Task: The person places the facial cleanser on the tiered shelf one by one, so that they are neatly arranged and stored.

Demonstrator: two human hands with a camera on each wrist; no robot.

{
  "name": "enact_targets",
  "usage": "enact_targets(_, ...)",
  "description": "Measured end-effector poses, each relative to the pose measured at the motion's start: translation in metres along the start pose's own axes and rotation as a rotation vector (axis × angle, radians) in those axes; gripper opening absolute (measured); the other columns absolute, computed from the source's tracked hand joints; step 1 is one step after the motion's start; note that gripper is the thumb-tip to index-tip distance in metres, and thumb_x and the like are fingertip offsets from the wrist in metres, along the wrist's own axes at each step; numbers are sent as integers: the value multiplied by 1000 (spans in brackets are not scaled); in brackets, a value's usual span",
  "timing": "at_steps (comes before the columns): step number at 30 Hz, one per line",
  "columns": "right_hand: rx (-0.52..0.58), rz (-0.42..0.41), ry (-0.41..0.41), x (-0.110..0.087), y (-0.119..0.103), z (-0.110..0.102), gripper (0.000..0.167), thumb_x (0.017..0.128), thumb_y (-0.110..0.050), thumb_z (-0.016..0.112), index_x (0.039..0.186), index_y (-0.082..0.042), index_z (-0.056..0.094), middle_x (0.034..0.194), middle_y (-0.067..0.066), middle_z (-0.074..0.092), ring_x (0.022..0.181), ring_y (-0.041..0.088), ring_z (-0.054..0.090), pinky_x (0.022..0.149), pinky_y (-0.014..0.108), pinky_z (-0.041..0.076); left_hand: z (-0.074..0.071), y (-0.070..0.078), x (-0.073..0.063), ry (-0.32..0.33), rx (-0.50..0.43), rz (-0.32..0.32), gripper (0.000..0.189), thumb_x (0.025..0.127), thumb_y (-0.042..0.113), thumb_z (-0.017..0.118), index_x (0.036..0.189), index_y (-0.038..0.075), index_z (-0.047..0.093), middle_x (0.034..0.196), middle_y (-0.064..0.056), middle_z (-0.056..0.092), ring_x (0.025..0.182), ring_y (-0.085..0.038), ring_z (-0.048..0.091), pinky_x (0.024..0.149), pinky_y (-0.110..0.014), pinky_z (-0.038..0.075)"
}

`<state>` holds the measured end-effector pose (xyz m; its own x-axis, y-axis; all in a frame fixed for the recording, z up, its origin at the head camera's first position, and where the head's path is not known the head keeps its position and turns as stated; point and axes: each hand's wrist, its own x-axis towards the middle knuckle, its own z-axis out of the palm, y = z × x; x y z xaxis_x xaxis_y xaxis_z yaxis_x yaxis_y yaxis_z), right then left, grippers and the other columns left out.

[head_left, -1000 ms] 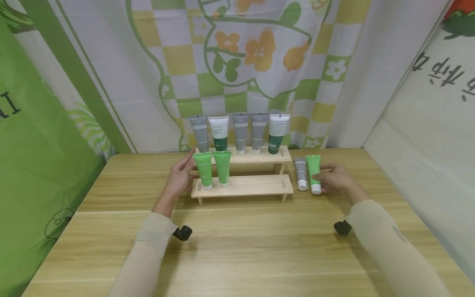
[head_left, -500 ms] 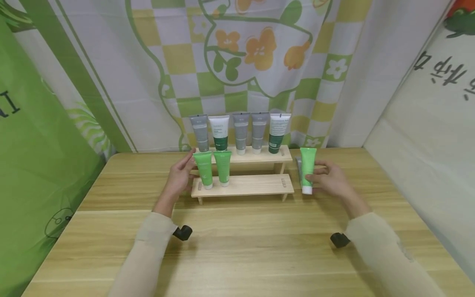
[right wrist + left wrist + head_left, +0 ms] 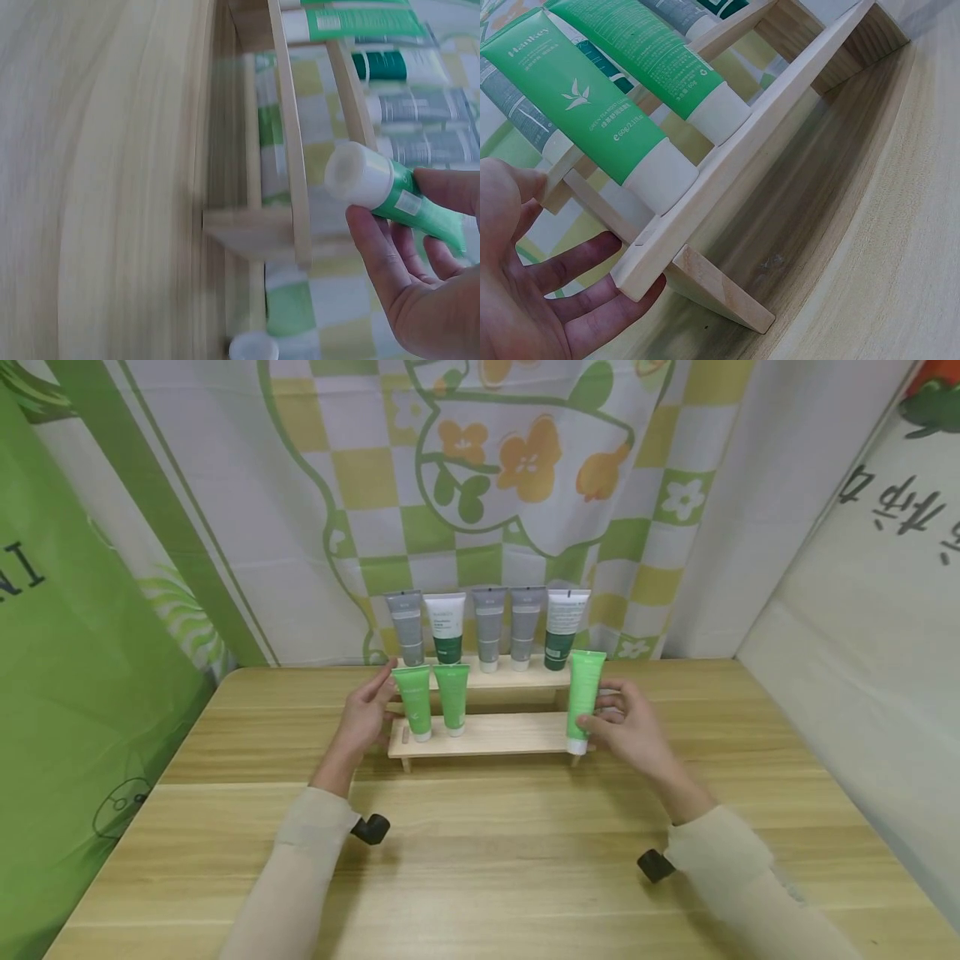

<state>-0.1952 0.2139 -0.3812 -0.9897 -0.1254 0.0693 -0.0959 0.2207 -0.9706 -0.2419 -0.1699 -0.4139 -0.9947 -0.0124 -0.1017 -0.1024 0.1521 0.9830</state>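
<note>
In the head view my right hand (image 3: 633, 731) pinches a light green squeeze tube (image 3: 585, 693), cap down, before the right end of a two-step wooden display rack (image 3: 510, 735). The right wrist view shows the tube's white cap (image 3: 358, 174) tilted, apart from the lower shelf. My left hand (image 3: 363, 720) holds the rack's left end. In the left wrist view its thumb touches the upper step and its fingers (image 3: 585, 262) lie around the lower shelf's end. Two green tubes, one on the left (image 3: 415, 703) and another (image 3: 452, 700) beside it, stand on the lower shelf.
Several tubes, grey (image 3: 489, 631) and white with dark green (image 3: 566, 631), stand along the upper step. Another white cap (image 3: 253, 347) shows at the right wrist view's bottom edge. Behind the wooden table (image 3: 480, 860) hangs a patterned curtain (image 3: 367, 477).
My right hand has lifted the green tube off the table and carried it left to the rack's right end. The left hand stays in place at the rack.
</note>
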Motion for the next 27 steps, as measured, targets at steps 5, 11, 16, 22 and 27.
enact_targets(5, -7, -69, -14, 0, -2, 20, 60, 91, 9, 66, 140, 6, 33, 124, 29, 52, 101, 29, 64, 81, 33, 60, 0, 2, -1, -15, -19, -19, 48, 107, 43, 45, 154, 42, 36, 154, -13, 42, 101, -31, 56, 70, -50, 61)
enact_targets(11, 13, -112, -31, 3, -1, 45, 59, 90, 10, 67, 138, 3, 33, 127, 26, 52, 112, 38, 59, 87, 29, 55, 1, 5, -3, -9, -13, -23, 49, 107, 43, 45, 154, 41, 36, 143, -18, 50, 99, -31, 56, 69, -48, 61)
enact_targets(16, 5, -169, -24, 5, -5, 65, 58, 88, 11, 68, 136, 2, 36, 125, 24, 56, 113, 37, 60, 89, 33, 55, 1, 1, -1, -4, -14, -2, 51, 104, 49, 47, 154, 43, 37, 142, -17, 52, 99, -30, 58, 70, -48, 61)
enact_targets(22, -28, -224, -27, 10, -9, 85, 56, 89, 11, 69, 135, 1, 38, 126, 22, 55, 115, 35, 58, 93, 41, 54, 0, 0, -1, -1, -13, 6, 54, 104, 50, 47, 156, 39, 35, 143, -17, 51, 102, -33, 59, 71, -51, 61)
enact_targets(27, -35, -245, -22, 16, -4, 94, 55, 90, 9, 69, 135, -2, 39, 130, 20, 51, 117, 36, 57, 94, 43, 55, 0, 1, -2, -6, -18, -1, 51, 104, 50, 47, 154, 43, 36, 152, -14, 44, 109, -38, 57, 72, -51, 61)
